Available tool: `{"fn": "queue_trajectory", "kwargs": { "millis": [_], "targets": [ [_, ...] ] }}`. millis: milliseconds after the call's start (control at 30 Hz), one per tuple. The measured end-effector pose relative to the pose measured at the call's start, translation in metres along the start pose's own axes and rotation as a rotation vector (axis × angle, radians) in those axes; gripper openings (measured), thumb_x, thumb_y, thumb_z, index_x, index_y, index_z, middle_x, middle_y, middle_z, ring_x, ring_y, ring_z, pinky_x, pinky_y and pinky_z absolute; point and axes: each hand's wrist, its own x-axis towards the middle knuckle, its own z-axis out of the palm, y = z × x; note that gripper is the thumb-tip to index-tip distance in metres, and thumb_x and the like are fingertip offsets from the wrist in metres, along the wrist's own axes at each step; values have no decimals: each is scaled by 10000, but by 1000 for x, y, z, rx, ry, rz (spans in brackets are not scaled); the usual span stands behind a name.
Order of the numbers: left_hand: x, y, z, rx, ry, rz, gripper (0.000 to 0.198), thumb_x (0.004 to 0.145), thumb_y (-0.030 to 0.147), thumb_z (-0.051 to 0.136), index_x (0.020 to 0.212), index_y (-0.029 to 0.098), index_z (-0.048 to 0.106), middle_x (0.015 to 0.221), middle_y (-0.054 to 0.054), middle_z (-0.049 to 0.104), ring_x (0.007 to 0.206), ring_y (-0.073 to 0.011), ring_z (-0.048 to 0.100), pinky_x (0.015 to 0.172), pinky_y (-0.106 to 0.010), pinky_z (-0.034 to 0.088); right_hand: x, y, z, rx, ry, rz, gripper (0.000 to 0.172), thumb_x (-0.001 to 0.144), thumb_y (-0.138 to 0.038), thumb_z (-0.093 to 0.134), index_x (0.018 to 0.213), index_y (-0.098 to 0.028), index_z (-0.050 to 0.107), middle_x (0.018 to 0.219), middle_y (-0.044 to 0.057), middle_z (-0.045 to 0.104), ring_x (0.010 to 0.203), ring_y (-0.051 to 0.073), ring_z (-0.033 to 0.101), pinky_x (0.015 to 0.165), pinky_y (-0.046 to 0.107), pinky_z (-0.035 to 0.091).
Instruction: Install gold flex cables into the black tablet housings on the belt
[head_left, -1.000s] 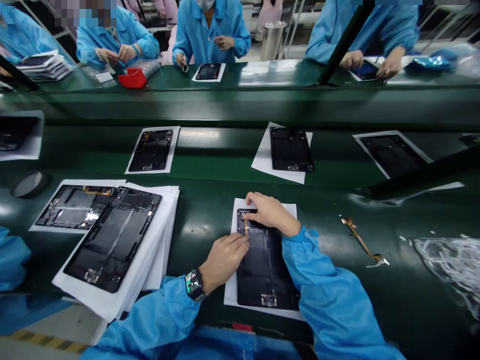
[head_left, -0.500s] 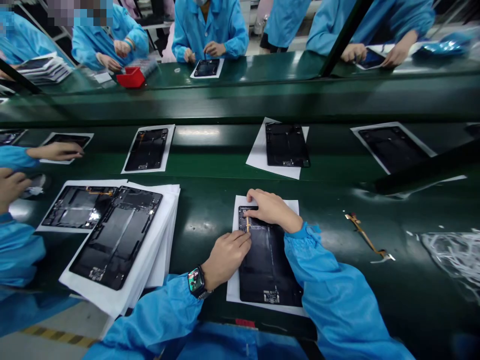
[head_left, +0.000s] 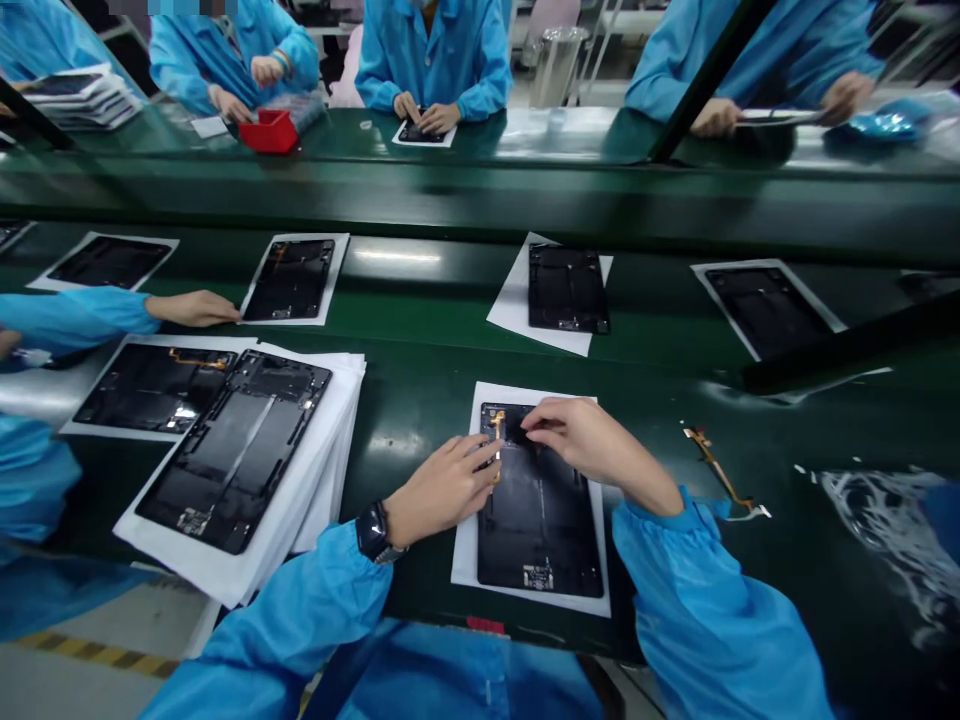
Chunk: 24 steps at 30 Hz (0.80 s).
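**Housings left and right of my sheet, more beyond**

A tablet housing [head_left: 540,520] lies on a paper sheet [head_left: 465,540] straight before me. To its left, a second housing [head_left: 232,450] sits on a paper stack [head_left: 330,470], with a third housing [head_left: 150,385] just beside it. To its right lies a flex cable [head_left: 720,470], then plastic film [head_left: 877,530] at the right edge of the frame. Across the middle of the frame, a farther belt [head_left: 420,300] carries a row of housings [head_left: 566,290].
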Motion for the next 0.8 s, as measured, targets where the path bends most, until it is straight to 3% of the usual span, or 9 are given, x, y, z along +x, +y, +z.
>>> {"fn": "queue_trajectory", "kwargs": {
  "millis": [67, 233, 367, 500, 600, 700, 800],
  "targets": [
    [-1, 2, -2, 11, -24, 0, 254, 951, 220, 539, 1194, 164, 587, 1409, -119, 511, 1333, -295, 439, 1013, -457, 454, -13, 6, 8, 139, -4, 73, 89, 854, -260, 619, 827, -201, 679, 826, 38, 734, 748, 190, 687, 723, 286, 522],
    [-4, 2, -2, -14, -25, -4, 291, 949, 240, 540, 1224, 153, 572, 1435, -137, 484, 1347, -310, 424, 1028, -484, 443, -43, 14, 27, 221, 48, 197, 280, 894, -473, 574, 786, -216, 609, 651, 5, 672, 508, 154, 590, 524, 268, 466],
    [-9, -2, -1, -102, 8, 34, 255, 935, 265, 559, 1162, 175, 633, 1434, -128, 488, 1387, -313, 382, 1083, -498, 412, -58, 5, 37, 171, 106, 147, 216, 928, -420, 527, 890, -234, 628, 717, 11, 674, 652, 183, 637, 633, 293, 504],
    [-12, -6, -1, -150, 17, 54, 231, 919, 221, 557, 1113, 179, 676, 1430, -113, 499, 1416, -319, 346, 1116, -499, 392, -67, -7, 50, 122, 142, 110, 198, 956, -327, 469, 1016, -243, 638, 953, 55, 715, 855, 223, 676, 776, 345, 530],
    [-13, -9, -2, -218, 30, 29, 246, 932, 196, 531, 1144, 179, 654, 1436, -92, 504, 1414, -274, 362, 1141, -449, 380, -66, -15, 61, -9, 181, 58, 220, 973, -268, 426, 1104, -234, 600, 1091, 74, 693, 982, 234, 662, 839, 351, 517],
    [-14, -11, -2, -271, 52, -21, 417, 921, 176, 543, 1336, 157, 509, 1493, -111, 435, 1419, -236, 359, 1165, -413, 356, -59, -24, 69, -182, 95, 23, 218, 982, -205, 396, 1092, -204, 584, 1053, 83, 689, 932, 231, 667, 787, 335, 509],
    [-15, -13, -2, -283, 69, -30, 564, 904, 188, 585, 1426, 135, 380, 1524, -159, 375, 1447, -254, 307, 1172, -437, 341, -48, -35, 71, -388, -29, 23, 236, 969, -133, 383, 1055, -182, 597, 993, 87, 692, 854, 234, 674, 697, 315, 488]
  ]
}}
